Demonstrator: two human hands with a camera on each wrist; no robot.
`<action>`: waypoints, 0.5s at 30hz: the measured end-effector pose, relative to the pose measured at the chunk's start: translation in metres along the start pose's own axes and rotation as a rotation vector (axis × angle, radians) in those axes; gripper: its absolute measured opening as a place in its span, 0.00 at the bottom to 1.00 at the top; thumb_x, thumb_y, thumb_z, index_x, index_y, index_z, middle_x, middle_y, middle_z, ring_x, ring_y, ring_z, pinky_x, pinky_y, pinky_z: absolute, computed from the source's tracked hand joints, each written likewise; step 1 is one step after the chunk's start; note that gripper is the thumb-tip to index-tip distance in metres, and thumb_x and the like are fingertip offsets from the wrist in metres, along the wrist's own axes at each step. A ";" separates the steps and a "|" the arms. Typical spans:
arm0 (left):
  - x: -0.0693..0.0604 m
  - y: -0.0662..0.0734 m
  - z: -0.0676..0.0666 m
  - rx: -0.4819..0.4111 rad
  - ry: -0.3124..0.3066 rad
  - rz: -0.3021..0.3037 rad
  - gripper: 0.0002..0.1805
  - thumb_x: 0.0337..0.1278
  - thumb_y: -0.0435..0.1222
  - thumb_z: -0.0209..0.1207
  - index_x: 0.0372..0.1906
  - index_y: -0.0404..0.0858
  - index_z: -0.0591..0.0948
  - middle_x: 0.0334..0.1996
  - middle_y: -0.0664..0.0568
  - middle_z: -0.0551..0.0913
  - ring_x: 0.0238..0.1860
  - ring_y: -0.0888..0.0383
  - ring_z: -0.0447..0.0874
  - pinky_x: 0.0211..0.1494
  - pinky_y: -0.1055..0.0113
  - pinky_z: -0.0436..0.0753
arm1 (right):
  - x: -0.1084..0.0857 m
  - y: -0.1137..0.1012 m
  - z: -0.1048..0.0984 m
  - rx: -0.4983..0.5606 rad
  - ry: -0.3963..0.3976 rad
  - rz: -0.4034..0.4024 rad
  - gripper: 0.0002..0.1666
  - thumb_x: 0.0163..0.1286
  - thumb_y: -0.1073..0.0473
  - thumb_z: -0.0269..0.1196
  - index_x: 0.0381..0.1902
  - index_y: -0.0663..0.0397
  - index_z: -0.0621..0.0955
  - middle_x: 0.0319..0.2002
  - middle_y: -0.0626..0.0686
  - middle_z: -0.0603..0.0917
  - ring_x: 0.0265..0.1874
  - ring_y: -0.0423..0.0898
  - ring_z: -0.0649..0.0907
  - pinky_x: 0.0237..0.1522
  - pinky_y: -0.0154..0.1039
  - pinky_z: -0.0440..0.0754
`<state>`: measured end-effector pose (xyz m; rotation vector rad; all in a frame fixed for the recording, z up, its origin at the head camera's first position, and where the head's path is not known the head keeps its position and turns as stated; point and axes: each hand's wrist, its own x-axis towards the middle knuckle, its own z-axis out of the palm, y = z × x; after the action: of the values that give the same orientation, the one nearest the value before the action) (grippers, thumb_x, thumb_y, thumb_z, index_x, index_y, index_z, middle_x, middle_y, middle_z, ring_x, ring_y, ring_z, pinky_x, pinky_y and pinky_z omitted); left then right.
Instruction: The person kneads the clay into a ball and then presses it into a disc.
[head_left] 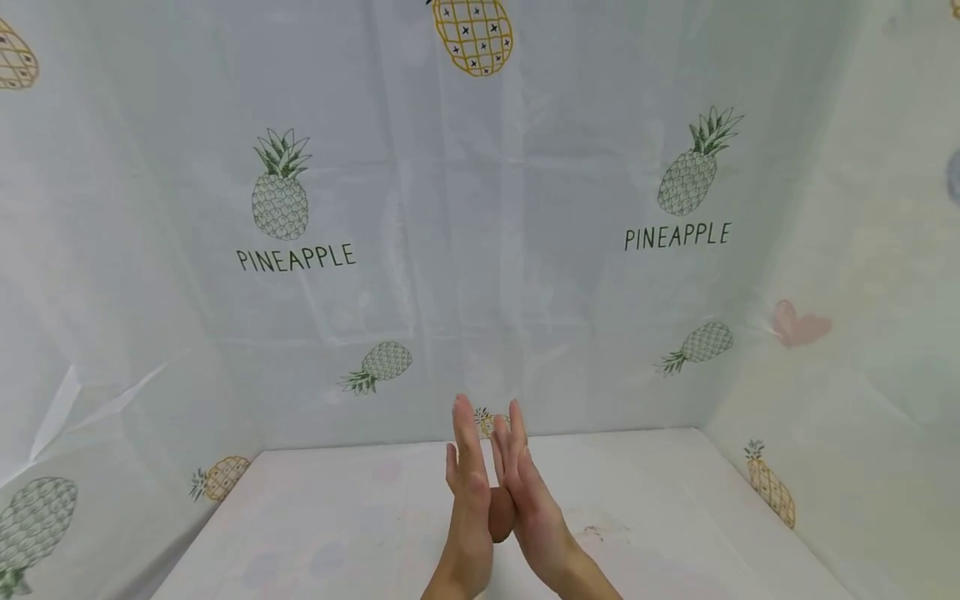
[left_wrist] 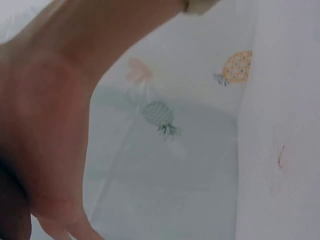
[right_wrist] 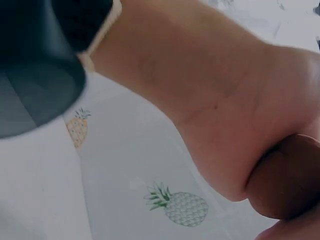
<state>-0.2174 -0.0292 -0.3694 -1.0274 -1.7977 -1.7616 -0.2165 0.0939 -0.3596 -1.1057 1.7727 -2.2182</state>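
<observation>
A brown rounded lump [head_left: 501,514] is pressed between the two palms in the head view, above the white table. My left hand [head_left: 470,508] stands upright against its left side, fingers straight and pointing up. On the other side my right hand [head_left: 534,508] touches it with the palm, its fingers also extended upward. The right wrist view shows the lump [right_wrist: 287,177] large and smooth between the palms. In the left wrist view, a hand [left_wrist: 47,130] fills the left side, with a dark part of the lump [left_wrist: 12,207] at the lower left edge.
The white table [head_left: 337,500] has faint reddish marks [head_left: 596,532] to the right of the hands. Pale sheeting [head_left: 480,208] printed with pineapples hangs behind the table and along both sides. A dark sleeve or strap [right_wrist: 82,22] shows in the right wrist view.
</observation>
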 end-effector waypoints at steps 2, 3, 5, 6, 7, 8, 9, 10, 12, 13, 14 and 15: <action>0.000 -0.001 -0.006 -0.036 0.022 -0.084 0.33 0.84 0.50 0.19 0.86 0.60 0.29 0.86 0.67 0.22 0.83 0.57 0.11 0.77 0.50 0.14 | -0.001 0.000 0.004 -0.005 -0.023 0.026 0.32 0.86 0.39 0.17 0.82 0.14 0.25 0.84 0.37 0.24 0.83 0.44 0.26 0.75 0.70 0.16; 0.001 0.000 -0.009 -0.054 0.033 -0.129 0.33 0.84 0.53 0.20 0.85 0.64 0.29 0.85 0.71 0.22 0.82 0.58 0.09 0.77 0.45 0.14 | -0.002 0.000 0.005 -0.009 -0.032 0.039 0.32 0.86 0.39 0.17 0.82 0.14 0.25 0.84 0.36 0.24 0.83 0.45 0.26 0.75 0.70 0.17; 0.001 -0.001 -0.013 -0.064 0.045 -0.168 0.33 0.83 0.56 0.19 0.85 0.66 0.29 0.84 0.73 0.22 0.81 0.58 0.07 0.75 0.38 0.13 | -0.003 -0.002 0.008 -0.022 -0.043 0.054 0.33 0.86 0.39 0.17 0.81 0.15 0.24 0.84 0.34 0.23 0.83 0.44 0.27 0.75 0.69 0.18; 0.002 -0.003 -0.015 -0.062 0.047 -0.176 0.33 0.83 0.57 0.19 0.84 0.67 0.28 0.84 0.73 0.22 0.81 0.58 0.08 0.75 0.36 0.13 | -0.003 -0.003 0.010 -0.033 -0.045 0.057 0.33 0.85 0.38 0.17 0.81 0.15 0.24 0.83 0.33 0.24 0.83 0.44 0.27 0.75 0.69 0.18; 0.003 -0.004 -0.016 -0.057 0.051 -0.184 0.33 0.83 0.57 0.19 0.84 0.67 0.28 0.84 0.74 0.22 0.81 0.59 0.08 0.75 0.36 0.13 | -0.004 -0.005 0.011 -0.043 -0.048 0.051 0.33 0.85 0.39 0.16 0.82 0.16 0.23 0.84 0.33 0.23 0.83 0.44 0.26 0.75 0.70 0.17; 0.004 -0.006 -0.017 -0.053 0.055 -0.188 0.33 0.83 0.57 0.19 0.84 0.68 0.28 0.84 0.74 0.22 0.82 0.60 0.10 0.75 0.37 0.13 | -0.004 -0.006 0.011 -0.045 -0.050 0.040 0.33 0.85 0.39 0.16 0.82 0.17 0.23 0.84 0.34 0.23 0.83 0.43 0.25 0.74 0.71 0.16; 0.005 -0.007 -0.017 -0.049 0.055 -0.186 0.32 0.83 0.57 0.18 0.84 0.68 0.28 0.84 0.73 0.22 0.82 0.62 0.11 0.76 0.38 0.13 | -0.005 -0.007 0.012 -0.048 -0.047 0.027 0.33 0.85 0.40 0.16 0.82 0.17 0.23 0.84 0.34 0.24 0.83 0.42 0.25 0.73 0.71 0.15; 0.006 -0.009 -0.018 -0.044 0.054 -0.187 0.32 0.83 0.57 0.18 0.84 0.68 0.28 0.84 0.72 0.22 0.82 0.63 0.11 0.76 0.40 0.12 | -0.005 -0.009 0.013 -0.047 -0.045 0.014 0.33 0.85 0.41 0.17 0.82 0.17 0.24 0.84 0.34 0.24 0.83 0.40 0.25 0.72 0.72 0.14; 0.007 -0.012 -0.019 -0.035 0.059 -0.205 0.32 0.83 0.56 0.17 0.84 0.69 0.28 0.84 0.73 0.22 0.83 0.64 0.13 0.76 0.41 0.13 | -0.006 -0.009 0.014 -0.043 -0.042 -0.026 0.34 0.86 0.43 0.18 0.83 0.18 0.25 0.84 0.33 0.24 0.82 0.39 0.23 0.71 0.72 0.13; 0.006 -0.013 -0.019 -0.038 0.061 -0.220 0.32 0.83 0.56 0.17 0.84 0.70 0.29 0.84 0.75 0.23 0.83 0.64 0.14 0.76 0.41 0.13 | -0.006 -0.009 0.014 -0.039 -0.042 -0.051 0.34 0.86 0.45 0.19 0.83 0.19 0.26 0.84 0.34 0.23 0.82 0.39 0.22 0.69 0.73 0.12; 0.006 -0.014 -0.018 -0.047 0.055 -0.231 0.31 0.83 0.56 0.17 0.83 0.71 0.28 0.83 0.76 0.22 0.82 0.63 0.12 0.76 0.41 0.13 | -0.005 -0.008 0.015 -0.036 -0.043 -0.076 0.34 0.86 0.46 0.19 0.83 0.20 0.25 0.84 0.34 0.22 0.81 0.39 0.21 0.68 0.73 0.10; 0.004 -0.014 -0.018 -0.067 0.049 -0.245 0.31 0.82 0.56 0.17 0.83 0.72 0.28 0.85 0.75 0.38 0.85 0.61 0.28 0.76 0.40 0.12 | -0.006 -0.007 0.015 -0.040 -0.038 -0.092 0.34 0.86 0.47 0.19 0.83 0.20 0.26 0.84 0.33 0.22 0.81 0.37 0.21 0.68 0.73 0.10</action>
<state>-0.2340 -0.0446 -0.3737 -0.8084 -1.9128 -1.9848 -0.2010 0.0869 -0.3549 -1.2528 1.7942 -2.2054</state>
